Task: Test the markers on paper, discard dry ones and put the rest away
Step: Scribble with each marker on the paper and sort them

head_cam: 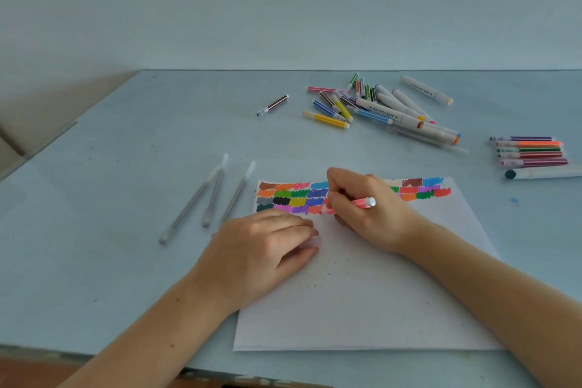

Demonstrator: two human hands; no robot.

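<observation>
The right hand (362, 214) hides the pink marker's (359, 203) tip and some colour swatches (293, 197). A white marker (544, 172) at the table's (126, 167) right edge is cut off. Marker lettering is unreadable.

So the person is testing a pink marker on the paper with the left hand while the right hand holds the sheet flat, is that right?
Not quite: the hands are swapped. In the head view the right hand grips the pink marker on the paper, and the left hand rests on the sheet.
</observation>
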